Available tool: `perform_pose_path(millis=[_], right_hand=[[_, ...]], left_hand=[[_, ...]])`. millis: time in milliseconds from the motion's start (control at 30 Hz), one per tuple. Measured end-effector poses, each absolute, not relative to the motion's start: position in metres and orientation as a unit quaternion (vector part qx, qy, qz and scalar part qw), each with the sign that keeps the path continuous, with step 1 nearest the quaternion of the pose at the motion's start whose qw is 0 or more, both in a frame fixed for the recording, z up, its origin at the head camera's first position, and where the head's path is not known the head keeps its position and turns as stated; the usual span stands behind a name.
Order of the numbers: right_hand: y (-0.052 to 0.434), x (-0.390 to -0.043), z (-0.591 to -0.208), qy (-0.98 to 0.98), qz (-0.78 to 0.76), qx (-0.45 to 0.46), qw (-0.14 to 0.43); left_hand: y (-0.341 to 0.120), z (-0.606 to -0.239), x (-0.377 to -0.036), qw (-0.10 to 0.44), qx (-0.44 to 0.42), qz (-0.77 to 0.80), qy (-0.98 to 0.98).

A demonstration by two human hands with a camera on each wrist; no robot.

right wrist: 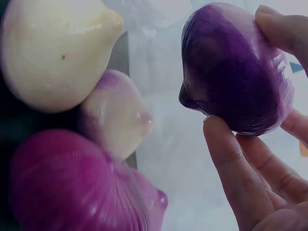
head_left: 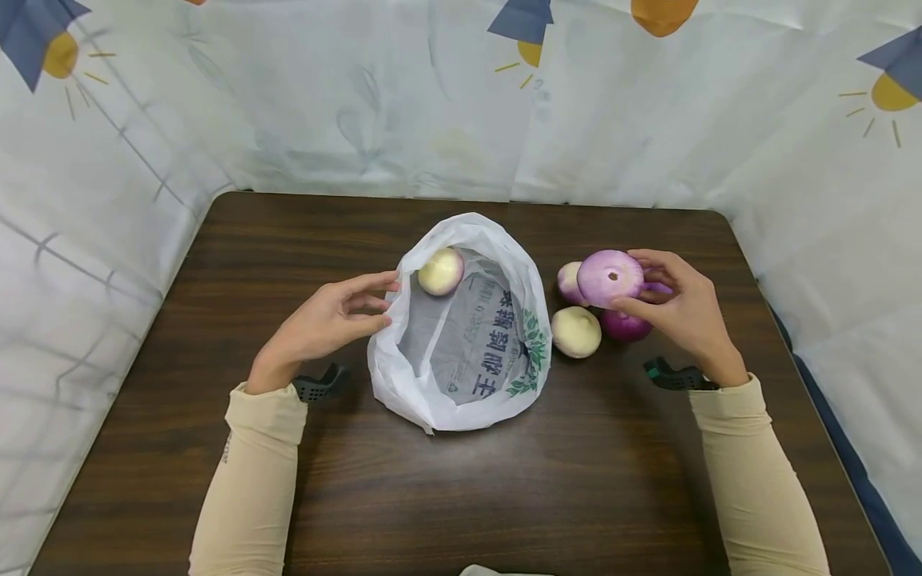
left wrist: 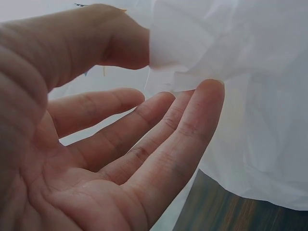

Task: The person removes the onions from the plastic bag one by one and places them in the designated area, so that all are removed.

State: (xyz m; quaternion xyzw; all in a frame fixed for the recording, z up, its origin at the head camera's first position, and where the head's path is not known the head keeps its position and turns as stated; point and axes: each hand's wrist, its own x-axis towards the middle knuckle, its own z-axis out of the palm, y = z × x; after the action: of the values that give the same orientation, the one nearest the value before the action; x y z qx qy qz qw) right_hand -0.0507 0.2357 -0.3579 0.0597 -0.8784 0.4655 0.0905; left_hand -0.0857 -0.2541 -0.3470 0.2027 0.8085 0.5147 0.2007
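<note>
A white plastic bag (head_left: 392, 376) stands wide open in the middle of the table, its rim folded outward, with one pale onion (head_left: 441, 272) inside. My left hand (head_left: 324, 320) touches the bag's left side, fingers fairly straight; in the left wrist view the thumb's tip is hidden by the plastic (left wrist: 269, 134). To the right of the bag, my right hand (head_left: 677, 296) grips a purple onion (head_left: 610, 278) between thumb and fingers, raised over the other onions. Below it lie a whitish onion (head_left: 576, 332), a pale purple onion (head_left: 568, 282) and a magenta onion (head_left: 625, 326).
Another purple onion (head_left: 658, 289) shows partly behind the right fingers. The dark wooden table (head_left: 461, 496) is bordered by hanging white cloth (head_left: 432, 120) at the back and sides. A white object (head_left: 497, 570) just enters view at the front edge.
</note>
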Motion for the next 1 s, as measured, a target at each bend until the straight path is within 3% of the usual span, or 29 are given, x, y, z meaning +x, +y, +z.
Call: perform_pose_path(millis=[1000], right_hand=[[0.289,-0.031,-0.370,-0.893,0.433,-0.006,0.125]], left_hand=[[-0.255,-0.348,-0.085,0.195,0.194,0.497,0.823]])
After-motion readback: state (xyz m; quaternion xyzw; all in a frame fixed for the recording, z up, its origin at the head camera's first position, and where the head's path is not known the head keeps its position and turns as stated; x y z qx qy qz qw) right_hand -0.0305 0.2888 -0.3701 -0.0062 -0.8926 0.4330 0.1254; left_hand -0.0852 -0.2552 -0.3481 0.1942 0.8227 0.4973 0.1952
